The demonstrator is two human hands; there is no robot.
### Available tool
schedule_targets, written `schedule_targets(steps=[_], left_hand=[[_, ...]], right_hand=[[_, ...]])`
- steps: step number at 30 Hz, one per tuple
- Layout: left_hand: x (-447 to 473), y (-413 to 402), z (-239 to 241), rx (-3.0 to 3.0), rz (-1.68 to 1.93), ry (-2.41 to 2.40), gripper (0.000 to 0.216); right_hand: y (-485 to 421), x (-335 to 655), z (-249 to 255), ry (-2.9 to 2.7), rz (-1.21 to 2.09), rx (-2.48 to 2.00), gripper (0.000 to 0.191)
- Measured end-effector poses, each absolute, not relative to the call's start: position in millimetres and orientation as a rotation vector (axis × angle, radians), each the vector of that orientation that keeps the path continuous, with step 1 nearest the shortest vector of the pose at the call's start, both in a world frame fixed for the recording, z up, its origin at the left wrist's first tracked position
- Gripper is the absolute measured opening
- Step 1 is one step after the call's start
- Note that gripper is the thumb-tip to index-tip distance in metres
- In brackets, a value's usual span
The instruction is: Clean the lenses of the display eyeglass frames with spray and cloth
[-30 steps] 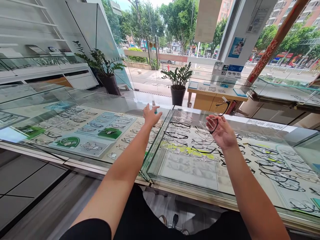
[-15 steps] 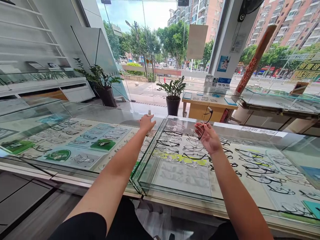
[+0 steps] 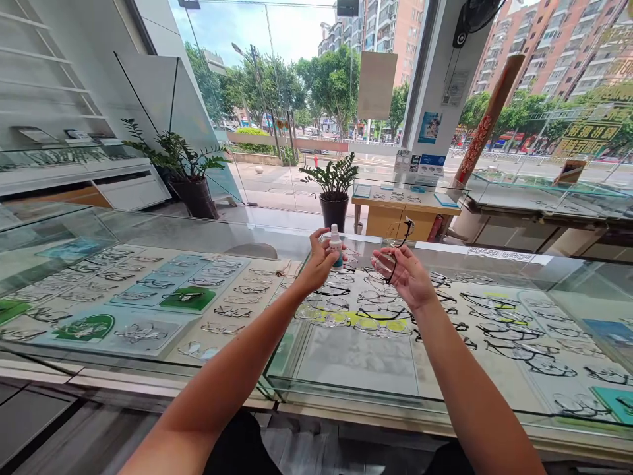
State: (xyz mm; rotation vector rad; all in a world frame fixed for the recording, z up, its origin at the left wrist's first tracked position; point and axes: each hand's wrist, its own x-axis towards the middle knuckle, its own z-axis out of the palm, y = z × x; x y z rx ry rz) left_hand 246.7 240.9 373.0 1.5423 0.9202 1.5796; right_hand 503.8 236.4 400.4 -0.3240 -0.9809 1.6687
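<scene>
My left hand is closed around a small spray bottle with a white cap and a blue label, held upright above the glass counter. My right hand grips a pair of black-framed glasses, one temple sticking up. The two hands are close together, bottle just left of the glasses. Below them the glass display counter holds rows of several eyeglass frames.
A second glass case stretches to the left with more frames on cards. Two potted plants stand on the floor beyond. A wooden table and further glass cases lie at the back right by the windows.
My left hand reached to the far counter edge, took the spray bottle and brought it up beside the glasses. My right hand kept holding the glasses. The view tilted up slightly.
</scene>
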Motion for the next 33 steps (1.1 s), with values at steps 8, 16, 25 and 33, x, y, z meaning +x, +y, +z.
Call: schedule_targets(steps=[8,16,25,33], left_hand=[[255,217,391,1.184,1.233,0.67,0.034],[270,206,396,1.243,1.16,0.777,0.07],[273,207,391,1.69,1.465,1.208,0.057],[276,200,391,1.745,1.532,1.231,0.052]], right_hand=[[225,496,397,-1.045,1.7,-0.544,0.045],[208,484,394,-1.126,1.759,-0.651,0.046],[198,474,390,-1.216,1.763,-0.649,0.042],[193,473,395,-1.212,1.806,-0.611,0.043]])
